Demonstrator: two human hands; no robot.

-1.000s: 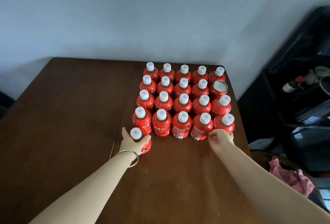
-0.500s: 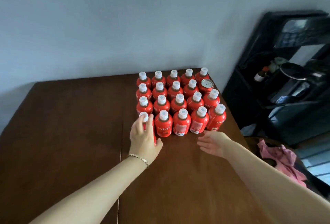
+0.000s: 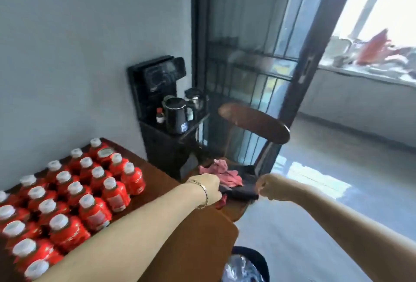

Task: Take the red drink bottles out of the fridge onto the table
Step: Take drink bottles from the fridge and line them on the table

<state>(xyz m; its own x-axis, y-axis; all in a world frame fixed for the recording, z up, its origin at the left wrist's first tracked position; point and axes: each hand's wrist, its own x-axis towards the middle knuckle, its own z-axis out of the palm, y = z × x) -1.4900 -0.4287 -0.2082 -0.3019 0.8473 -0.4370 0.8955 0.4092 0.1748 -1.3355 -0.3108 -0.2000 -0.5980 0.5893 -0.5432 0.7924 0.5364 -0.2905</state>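
Observation:
Several red drink bottles (image 3: pixel 94 212) with white caps stand in tight rows on the brown wooden table (image 3: pixel 198 243) at the left; a red can (image 3: pixel 105 153) stands among them near the far row. My left hand (image 3: pixel 208 189), with a bracelet on its wrist, hangs past the table's right edge with its fingers curled and nothing in them. My right hand (image 3: pixel 272 188) is level with it further right, closed in a loose fist, also with nothing in it. No fridge is in view.
A wooden chair (image 3: pixel 254 122) with a pink cloth (image 3: pixel 222 171) on its seat stands just beyond my hands. Behind it a black dispenser stand (image 3: pixel 155 83) carries a kettle (image 3: pixel 176 115). A dark-framed glass door (image 3: pixel 258 56) and grey floor lie to the right; a bin (image 3: pixel 245 266) stands below.
My view has swung right, away from the bottles. Both hands have left the bottle rows, moved past the table's right edge, and their fingers have curled in.

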